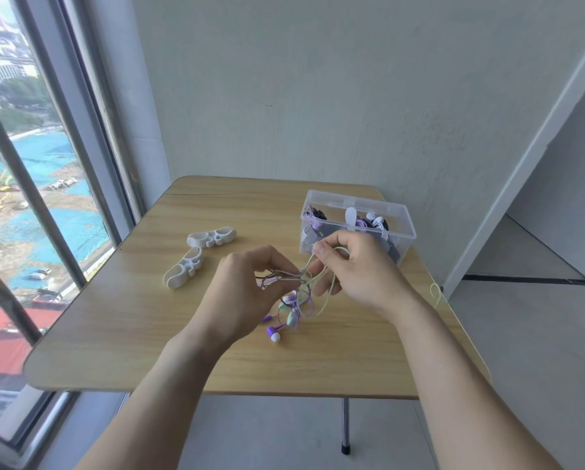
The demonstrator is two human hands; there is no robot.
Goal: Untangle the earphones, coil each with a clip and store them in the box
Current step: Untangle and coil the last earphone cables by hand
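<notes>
A tangle of earphones, purple and pale green cords knotted together, hangs between my hands just above the wooden table. My left hand pinches the knot from the left. My right hand pinches a loop of the green cord at the knot's right side. A purple earbud with a white tip dangles lowest. Two white clips lie on the table to the left. The clear plastic box stands open behind my right hand, with coiled earphones inside.
A green cord end hangs over the table's right edge. A window with metal bars runs along the left. A grey wall stands close behind the table. A table leg shows below the front edge.
</notes>
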